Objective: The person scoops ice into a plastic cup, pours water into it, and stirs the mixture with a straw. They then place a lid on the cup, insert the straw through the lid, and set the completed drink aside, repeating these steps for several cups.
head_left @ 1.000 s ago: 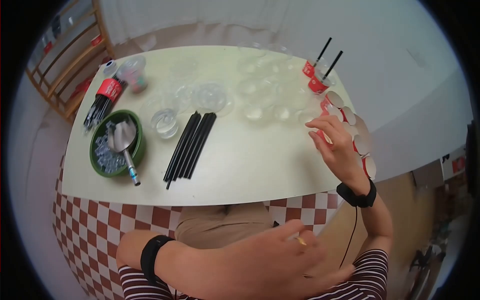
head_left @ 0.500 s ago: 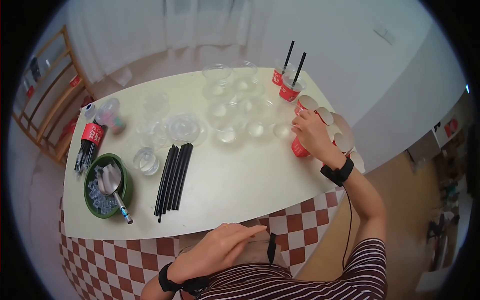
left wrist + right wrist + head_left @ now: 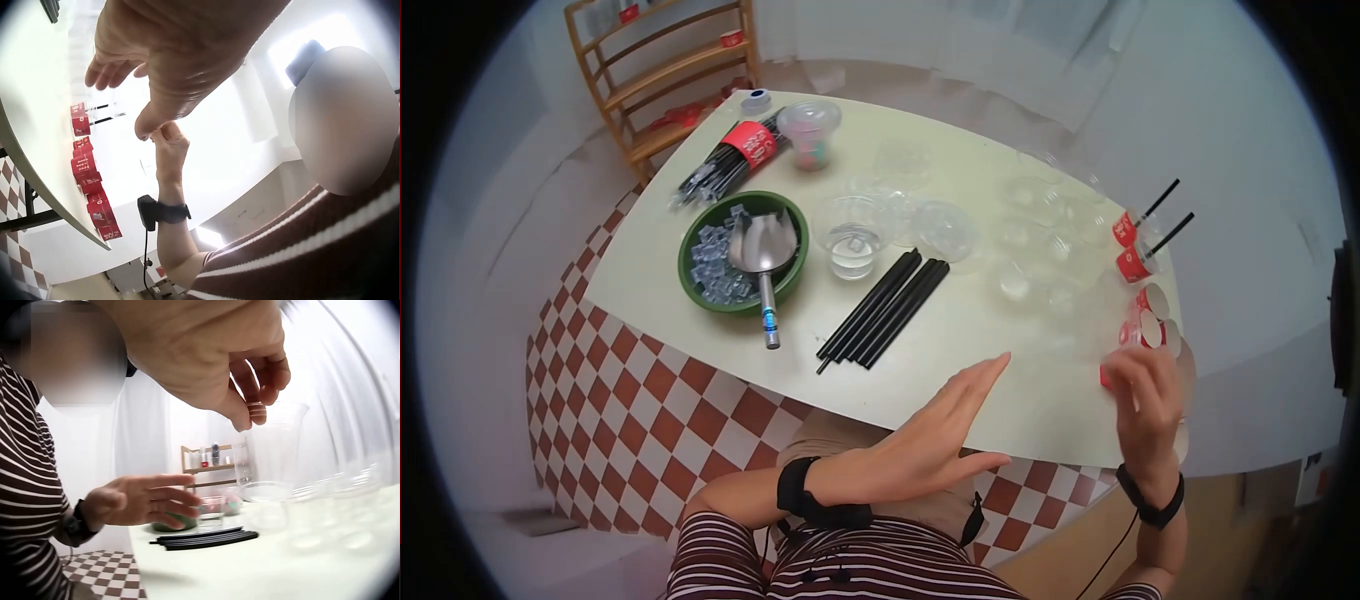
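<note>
In the head view my right hand (image 3: 1145, 405) is at the table's right end, beside the red paper cups (image 3: 1140, 328). The right wrist view shows its thumb and fingers pinching the rim of a clear plastic cup (image 3: 272, 450), which hangs upright above the table. My left hand (image 3: 920, 445) is held over the front edge with fingers straight and thumb apart, touching nothing. Several clear cups (image 3: 1012, 282) stand left of the red ones. Black straws (image 3: 885, 312) lie in a bundle near the middle.
A green bowl (image 3: 690, 285) of clear cubes holds a metal scoop (image 3: 765, 245). Near it are a clear cup (image 3: 852, 255), round lids (image 3: 945, 230) and wrapped straws (image 3: 722, 170). Two red cups with straws (image 3: 1133, 263) stand at the far right. A wooden rack (image 3: 670, 68) stands behind.
The head view has turned left. My left hand has risen from near the lap to the table's front edge, and its fingers have straightened. My right hand has moved nearer the table's front edge.
</note>
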`<state>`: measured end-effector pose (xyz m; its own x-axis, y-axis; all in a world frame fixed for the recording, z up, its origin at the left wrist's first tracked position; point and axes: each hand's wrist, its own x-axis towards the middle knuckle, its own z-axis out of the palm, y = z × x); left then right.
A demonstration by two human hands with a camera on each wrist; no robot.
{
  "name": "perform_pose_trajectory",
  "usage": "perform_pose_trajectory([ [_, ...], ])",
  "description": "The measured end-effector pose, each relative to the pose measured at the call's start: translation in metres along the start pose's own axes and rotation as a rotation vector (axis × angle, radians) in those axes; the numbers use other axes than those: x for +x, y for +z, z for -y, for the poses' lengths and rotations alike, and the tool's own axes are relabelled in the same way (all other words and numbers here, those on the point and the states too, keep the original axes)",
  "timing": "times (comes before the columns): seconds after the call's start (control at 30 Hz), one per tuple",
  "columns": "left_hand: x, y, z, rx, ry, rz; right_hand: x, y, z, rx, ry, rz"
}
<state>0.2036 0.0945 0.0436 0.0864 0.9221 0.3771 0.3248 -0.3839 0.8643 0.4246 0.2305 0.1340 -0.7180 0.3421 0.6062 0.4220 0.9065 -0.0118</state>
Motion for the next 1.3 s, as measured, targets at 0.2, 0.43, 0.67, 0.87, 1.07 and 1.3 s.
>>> perform_pose_trajectory([
  [0.2,-0.017,-0.018,0.0,-0.076,-0.165,-0.187,0.024,0.022,0.058,0.342,-0.33,0.233],
  [0.43,-0.085,-0.062,-0.011,-0.271,-0.285,-0.381,0.085,0.069,0.076,0.734,-0.122,0.262],
  [0.67,-0.14,-0.092,-0.007,-0.321,-0.225,-0.657,0.124,0.171,0.136,0.9,-0.236,0.666],
  [0.87,-0.154,-0.115,0.005,-0.307,-0.278,-0.877,0.137,0.197,0.157,1.087,-0.137,0.538],
  [1.07,-0.156,-0.131,0.019,-0.326,-0.318,-0.96,0.161,0.188,0.153,1.287,0.243,0.241],
  [1.3,-0.15,-0.136,0.03,-0.226,-0.287,-0.903,0.208,0.193,0.151,1.329,0.454,0.212],
])
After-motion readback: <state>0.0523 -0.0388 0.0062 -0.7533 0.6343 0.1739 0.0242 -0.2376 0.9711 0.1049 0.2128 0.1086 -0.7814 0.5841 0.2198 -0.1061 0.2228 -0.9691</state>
